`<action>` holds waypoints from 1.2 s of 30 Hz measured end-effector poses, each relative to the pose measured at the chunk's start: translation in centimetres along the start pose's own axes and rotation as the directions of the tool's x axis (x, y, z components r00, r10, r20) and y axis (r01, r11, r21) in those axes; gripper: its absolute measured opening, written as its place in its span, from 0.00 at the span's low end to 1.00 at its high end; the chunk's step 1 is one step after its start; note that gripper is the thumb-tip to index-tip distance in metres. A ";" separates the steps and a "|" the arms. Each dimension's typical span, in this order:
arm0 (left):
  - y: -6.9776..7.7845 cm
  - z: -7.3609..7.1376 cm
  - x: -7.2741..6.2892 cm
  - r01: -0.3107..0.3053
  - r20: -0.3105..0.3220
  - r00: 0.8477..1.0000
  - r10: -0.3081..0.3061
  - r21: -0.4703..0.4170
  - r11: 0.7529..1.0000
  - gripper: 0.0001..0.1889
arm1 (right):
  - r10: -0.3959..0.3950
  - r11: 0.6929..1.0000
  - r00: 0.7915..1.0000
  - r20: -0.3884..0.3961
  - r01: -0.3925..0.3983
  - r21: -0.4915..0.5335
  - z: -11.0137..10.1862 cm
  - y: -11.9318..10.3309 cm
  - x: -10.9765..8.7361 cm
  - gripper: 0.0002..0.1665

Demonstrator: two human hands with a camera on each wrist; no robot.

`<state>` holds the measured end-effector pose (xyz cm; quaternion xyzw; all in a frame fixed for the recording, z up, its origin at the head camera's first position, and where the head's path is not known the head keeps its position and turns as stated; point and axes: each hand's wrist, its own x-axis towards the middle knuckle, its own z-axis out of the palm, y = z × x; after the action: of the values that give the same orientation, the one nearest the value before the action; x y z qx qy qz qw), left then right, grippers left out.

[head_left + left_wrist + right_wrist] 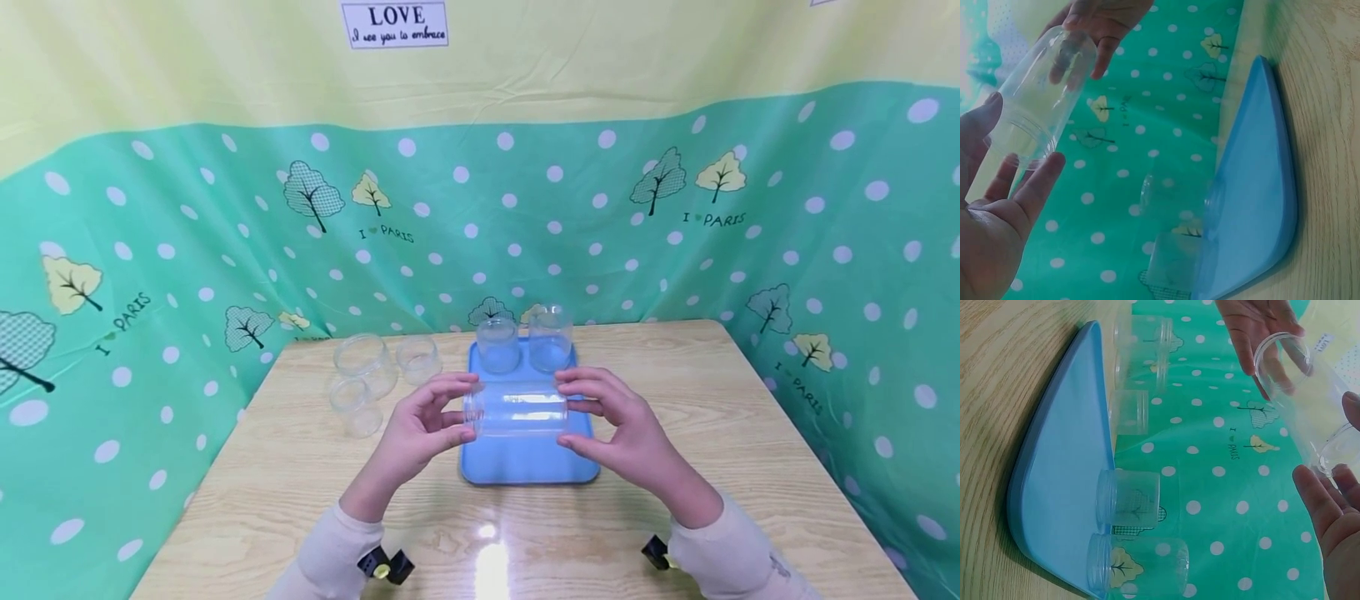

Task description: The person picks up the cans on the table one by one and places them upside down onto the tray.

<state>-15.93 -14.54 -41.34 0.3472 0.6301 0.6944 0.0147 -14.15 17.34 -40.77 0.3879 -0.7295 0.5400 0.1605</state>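
Observation:
A clear plastic jar [519, 410] lies sideways in the air above a blue tray [525, 468]. My left hand [422, 427] grips its rimmed, open-looking end between thumb and fingers. At the opposite end my right hand [621, 423] holds the jar the same way. The left wrist view shows ridges round the jar's [1044, 94] end by the left hand. On the tray's far part stand two more clear jars, a shorter one [498, 346] and a taller one [550, 340]. Both appear mouth down in the right wrist view.
Several clear jars of different sizes stand on the wooden table [270, 483] left of the tray, among them a wide one [366, 367] and a small one [418, 361]. A patterned green and yellow curtain [525, 217] borders the table's back and sides.

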 end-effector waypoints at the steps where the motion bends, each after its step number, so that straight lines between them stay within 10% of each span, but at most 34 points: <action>1: 0.0 0.0 0.0 0.002 -0.001 1.000 -0.002 0.001 1.000 0.27 | -0.003 1.000 1.000 -0.002 0.003 -0.004 0.0 0.0 0.0 0.39; 23: -0.1 -1.5 -0.1 -0.050 -0.031 0.998 0.050 0.006 0.999 0.21 | 0.001 1.000 1.000 -0.010 -0.001 -0.024 -0.4 0.6 0.5 0.40; 36: 0.2 -1.9 0.1 -0.012 -0.051 0.998 0.023 0.200 0.980 0.13 | -0.014 0.998 0.999 -0.038 0.012 -0.057 -1.1 0.5 0.2 0.40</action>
<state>-16.85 -16.15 -41.03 0.3340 0.6938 0.6366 -0.0429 -14.85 18.30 -40.52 0.3775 -0.7389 0.5252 0.1888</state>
